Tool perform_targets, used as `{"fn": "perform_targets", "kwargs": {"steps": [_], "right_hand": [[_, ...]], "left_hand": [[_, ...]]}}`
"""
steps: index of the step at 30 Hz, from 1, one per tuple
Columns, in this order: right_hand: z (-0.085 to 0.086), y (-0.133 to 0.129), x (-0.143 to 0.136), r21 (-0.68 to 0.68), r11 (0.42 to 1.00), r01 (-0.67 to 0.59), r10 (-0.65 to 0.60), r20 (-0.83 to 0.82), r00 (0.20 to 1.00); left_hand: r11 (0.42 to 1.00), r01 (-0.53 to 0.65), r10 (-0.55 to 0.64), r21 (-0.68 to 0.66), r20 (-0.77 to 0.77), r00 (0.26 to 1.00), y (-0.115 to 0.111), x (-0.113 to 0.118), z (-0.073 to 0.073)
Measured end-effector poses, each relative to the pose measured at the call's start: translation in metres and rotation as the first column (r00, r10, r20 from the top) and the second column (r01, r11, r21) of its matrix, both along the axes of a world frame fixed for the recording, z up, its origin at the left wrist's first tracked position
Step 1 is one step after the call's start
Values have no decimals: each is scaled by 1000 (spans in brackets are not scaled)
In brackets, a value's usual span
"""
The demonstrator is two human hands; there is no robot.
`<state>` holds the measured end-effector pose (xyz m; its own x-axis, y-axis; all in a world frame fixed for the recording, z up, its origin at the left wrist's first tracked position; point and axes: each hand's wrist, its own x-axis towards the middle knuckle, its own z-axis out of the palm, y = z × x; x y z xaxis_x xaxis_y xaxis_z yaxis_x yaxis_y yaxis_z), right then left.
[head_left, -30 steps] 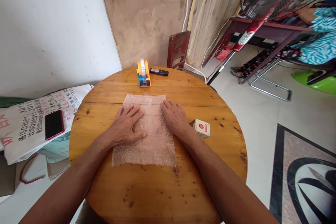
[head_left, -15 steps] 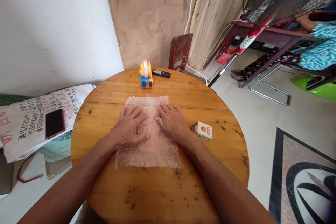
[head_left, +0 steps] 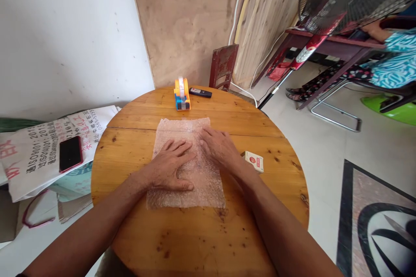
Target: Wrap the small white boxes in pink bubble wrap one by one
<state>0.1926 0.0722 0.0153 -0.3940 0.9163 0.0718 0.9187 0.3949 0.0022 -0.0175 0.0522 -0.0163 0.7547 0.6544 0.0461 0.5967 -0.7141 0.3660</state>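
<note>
A clear sheet of bubble wrap (head_left: 191, 197) lies flat on the round wooden table (head_left: 182, 242). My left hand (head_left: 170, 164) rests palm down on its left half, fingers spread. On the sheet's right side sits my right hand (head_left: 219, 147), its fingers stretched toward the far edge and held fairly close together. Right of my right wrist stands a small white and brown box (head_left: 254, 161), partly hidden by the forearm. Beyond the sheet is an orange and blue tape dispenser (head_left: 182, 95) with a roll of clear tape, and beside it a dark remote-like device (head_left: 200, 92).
At left, a phone (head_left: 70, 154) lies on a printed white sack (head_left: 35, 160). A wooden chair (head_left: 223, 65) stands behind the table. To the right are a standing fan (head_left: 351, 0), a dark red desk (head_left: 338, 43) and a seated person (head_left: 394, 60).
My left hand has slid toward me and slightly right over the bubble wrap. My right hand has shifted a little right, turning with its fingers drawn closer together.
</note>
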Motion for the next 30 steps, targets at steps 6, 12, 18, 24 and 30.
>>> {"fn": "perform_targets", "kwargs": {"steps": [6,12,18,24,30], "right_hand": [[45,-26,31,-78,995,-65,63,-37,997],[29,-62,100,-52,994,95,-94,21,995],[-1,-70,119,-112,977,182,-189,-56,980],[22,-94,98,-39,997,66,-72,-186,980],[26,-102,14,-120,909,-398,342,-330,880]], "left_hand": [[1000,1,0,21,-3,1000,1,0,1],[1000,1,0,25,-37,999,1,-1,1],[1000,-19,18,-11,-93,995,-1,-1,4],[999,-23,22,-37,-39,999,0,-1,4],[999,7,-6,-49,7,1000,2,-1,2]]}}
